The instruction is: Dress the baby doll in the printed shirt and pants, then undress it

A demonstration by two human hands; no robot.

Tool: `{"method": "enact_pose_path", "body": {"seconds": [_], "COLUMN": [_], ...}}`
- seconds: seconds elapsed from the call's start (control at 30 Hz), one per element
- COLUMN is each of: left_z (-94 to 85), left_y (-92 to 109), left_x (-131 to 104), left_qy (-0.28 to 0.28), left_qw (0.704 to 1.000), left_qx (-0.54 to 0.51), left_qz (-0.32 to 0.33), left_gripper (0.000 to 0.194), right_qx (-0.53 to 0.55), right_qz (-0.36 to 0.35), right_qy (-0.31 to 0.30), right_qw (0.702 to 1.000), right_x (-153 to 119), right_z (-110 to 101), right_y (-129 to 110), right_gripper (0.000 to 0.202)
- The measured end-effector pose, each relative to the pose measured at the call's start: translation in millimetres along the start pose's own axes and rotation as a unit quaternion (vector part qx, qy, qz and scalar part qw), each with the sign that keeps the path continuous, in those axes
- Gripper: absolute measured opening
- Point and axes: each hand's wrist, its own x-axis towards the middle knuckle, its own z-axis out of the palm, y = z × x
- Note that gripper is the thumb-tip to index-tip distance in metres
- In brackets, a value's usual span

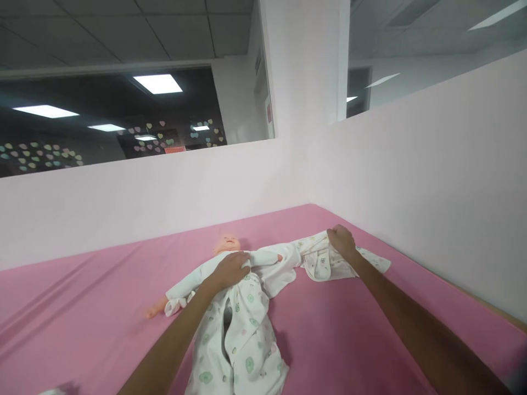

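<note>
A baby doll (228,242) lies on its back, arms spread, in a white long-sleeved top (197,276) and patterned white trousers (247,329). On its chest is my left hand (233,269), fingers curled together on the top's cloth; the fingertips are partly hidden. A second white garment with small prints (319,263) stretches out to the right, beyond the doll's outstretched arm. My right hand (341,240) is closed around the upper edge of this garment. Part of the cloth continues behind the right wrist.
Pink sheeting (337,334) covers the surface under the doll. White walls (432,181) meet in a corner behind it, with windows (123,33) above. A pale object (52,391) shows at the lower left edge.
</note>
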Motion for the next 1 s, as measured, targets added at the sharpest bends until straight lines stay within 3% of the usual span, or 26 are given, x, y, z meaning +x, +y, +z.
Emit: {"method": "enact_pose_path", "body": {"seconds": [0.17, 0.33, 0.43, 0.5, 0.73, 1.0], "left_z": [6.0, 17.4, 31.6, 42.2, 64.0, 46.5], "left_y": [5, 20, 34, 44, 60, 55], "left_x": [5, 23, 39, 48, 60, 53], "left_qy": [-0.013, -0.041, -0.055, -0.062, -0.082, -0.076], "left_qw": [0.998, 0.991, 0.985, 0.981, 0.970, 0.975], "left_qx": [0.062, 0.124, 0.162, 0.183, 0.222, 0.197], "left_qz": [0.019, 0.020, 0.019, 0.029, 0.058, 0.062], "left_gripper": [0.040, 0.021, 0.016, 0.019, 0.033, 0.044], "right_qx": [-0.045, -0.063, -0.069, -0.080, -0.077, 0.011], "right_qz": [-0.001, -0.103, -0.189, -0.207, -0.204, -0.110], "right_qy": [0.013, 0.051, 0.028, -0.009, -0.033, -0.080], "right_qw": [0.999, 0.991, 0.979, 0.975, 0.975, 0.991], "right_x": [-22, -78, -105, -115, -106, -80], "right_z": [15, 53, 76, 87, 87, 74], "right_y": [2, -42, -70, -80, -69, -54], "right_gripper": [0.024, 0.039, 0.043, 0.036, 0.024, 0.017]}}
